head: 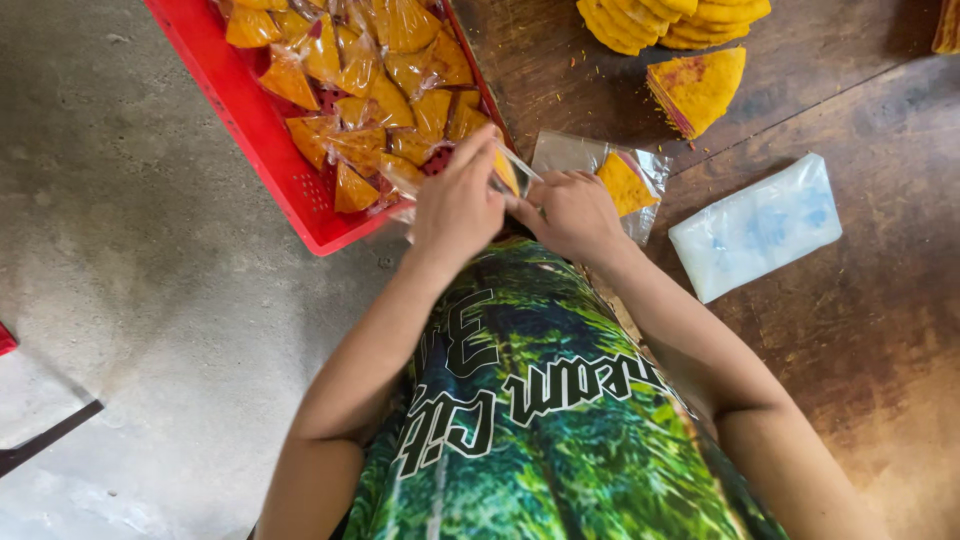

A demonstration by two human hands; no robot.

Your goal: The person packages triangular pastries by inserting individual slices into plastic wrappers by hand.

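Both hands are meeting over the crate's corner: the left hand (pixel 457 205) is pinching a clear bag (pixel 508 172) holding a yellow wedge, its fingers clamped on it. The right hand (pixel 572 212), fingers curled together, is gripping the bag's near edge beside them.

The red crate (pixel 262 140) is lying just beyond the fingertips.

Red crate (pixel 262 130) cut off at top, yellow wedge stack (pixel 670 20) too — fingertips hidden.

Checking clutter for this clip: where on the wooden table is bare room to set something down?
Bare wood lies below the white bag stack, toward the right edge, and between the red crate and the yellow wedge. Crowded where both hands meet over the clear bag.
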